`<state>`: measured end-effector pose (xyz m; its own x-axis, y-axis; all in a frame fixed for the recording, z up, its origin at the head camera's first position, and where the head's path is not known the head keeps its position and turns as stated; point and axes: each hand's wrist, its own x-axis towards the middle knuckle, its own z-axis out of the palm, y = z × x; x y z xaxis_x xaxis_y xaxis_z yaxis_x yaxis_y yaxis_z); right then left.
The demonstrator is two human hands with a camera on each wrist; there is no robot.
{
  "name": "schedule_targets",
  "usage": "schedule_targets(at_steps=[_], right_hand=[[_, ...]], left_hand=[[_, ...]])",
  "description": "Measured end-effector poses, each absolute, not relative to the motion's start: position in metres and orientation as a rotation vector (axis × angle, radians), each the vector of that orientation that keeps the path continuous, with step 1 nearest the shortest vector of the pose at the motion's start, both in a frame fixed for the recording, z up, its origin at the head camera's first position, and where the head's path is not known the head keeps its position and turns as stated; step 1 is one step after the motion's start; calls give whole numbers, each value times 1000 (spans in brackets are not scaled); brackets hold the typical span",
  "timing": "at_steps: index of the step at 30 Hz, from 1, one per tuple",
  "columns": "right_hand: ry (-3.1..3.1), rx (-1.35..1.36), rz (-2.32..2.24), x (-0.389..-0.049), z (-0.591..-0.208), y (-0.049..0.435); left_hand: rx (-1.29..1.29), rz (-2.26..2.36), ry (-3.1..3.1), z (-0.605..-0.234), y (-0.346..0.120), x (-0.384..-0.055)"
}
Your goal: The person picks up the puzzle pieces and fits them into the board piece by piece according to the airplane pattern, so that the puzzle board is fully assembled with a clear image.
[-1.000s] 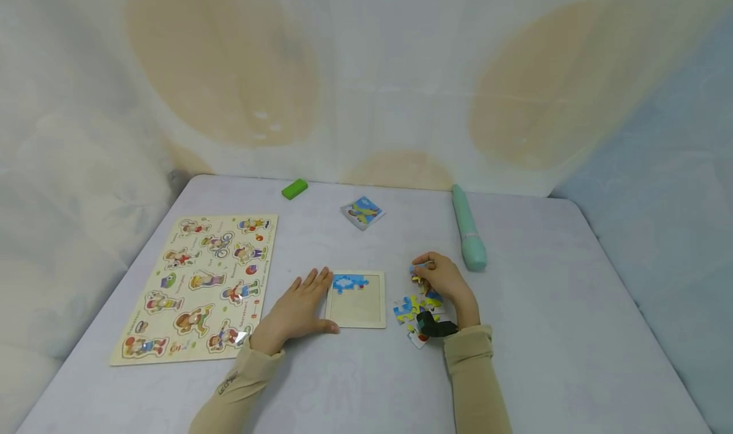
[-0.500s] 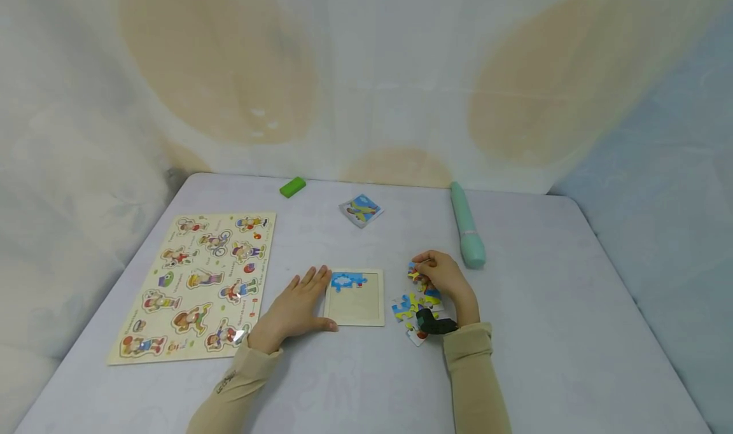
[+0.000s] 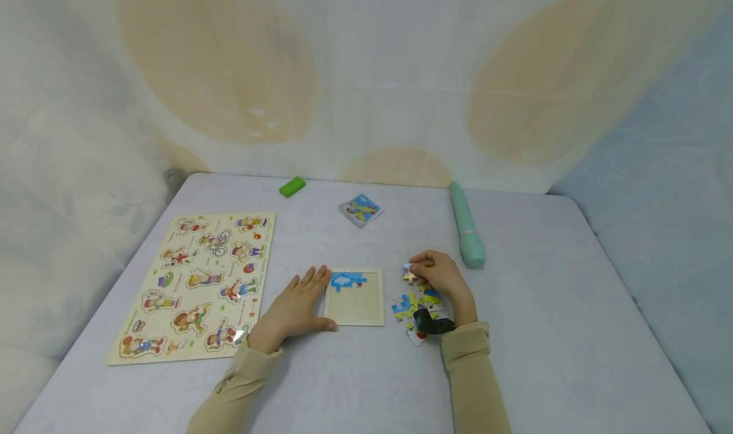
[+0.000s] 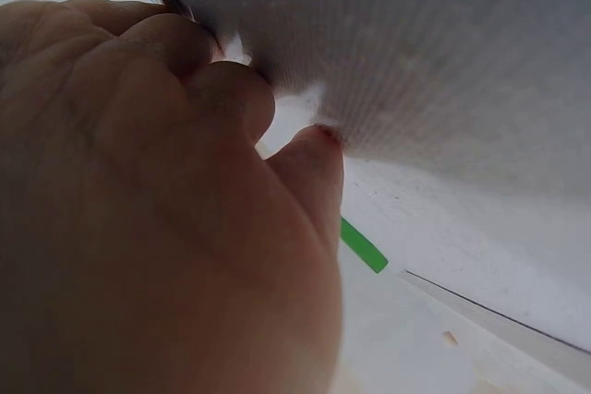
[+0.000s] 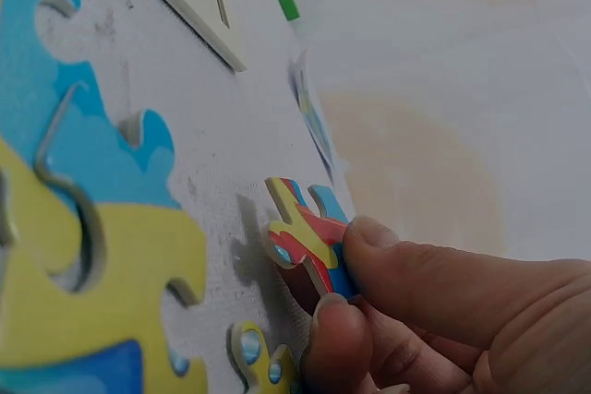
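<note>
My right hand (image 3: 443, 278) pinches a jigsaw puzzle piece (image 5: 309, 232) between thumb and fingers, just above the table. Yellow, red and blue show on that piece in the right wrist view. Close beneath the hand lies a loose pile of puzzle pieces (image 3: 405, 307), partly hidden by the wrist. Flat on the table, my left hand (image 3: 294, 310) has its fingers straight, with the fingertips at the left edge of a square wooden puzzle tray (image 3: 357, 308). Joined blue pieces (image 3: 345, 280) fill the tray's upper left corner; its remaining base is bare wood.
To the left lies a large wooden picture board (image 3: 195, 287) with sports figures. Towards the back are a green block (image 3: 293, 187) and a small card (image 3: 361, 210) with a picture. A long mint-green object (image 3: 468, 230) lies beyond the right hand.
The piece in my right fingers has turned, showing a different side, and the right hand has shifted slightly left. My left hand stays at the tray's edge.
</note>
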<state>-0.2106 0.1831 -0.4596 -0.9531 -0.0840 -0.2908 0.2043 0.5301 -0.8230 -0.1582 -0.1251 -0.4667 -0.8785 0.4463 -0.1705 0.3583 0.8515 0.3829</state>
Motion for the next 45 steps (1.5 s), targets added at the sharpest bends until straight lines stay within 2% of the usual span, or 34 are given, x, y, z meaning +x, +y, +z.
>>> schedule_targets(at_steps=[18,33,45], right_hand=[[2327,78,-1546,-209,-457,170],[2264,13,-1522,-207,-459,136],[2477,-38,-1396,-204,-462,118]], left_hand=[[614,521,2774,-463,-125,-156],[611,538,2770,-461,-124,-156],[612,531,2769,-459,-124,-156]])
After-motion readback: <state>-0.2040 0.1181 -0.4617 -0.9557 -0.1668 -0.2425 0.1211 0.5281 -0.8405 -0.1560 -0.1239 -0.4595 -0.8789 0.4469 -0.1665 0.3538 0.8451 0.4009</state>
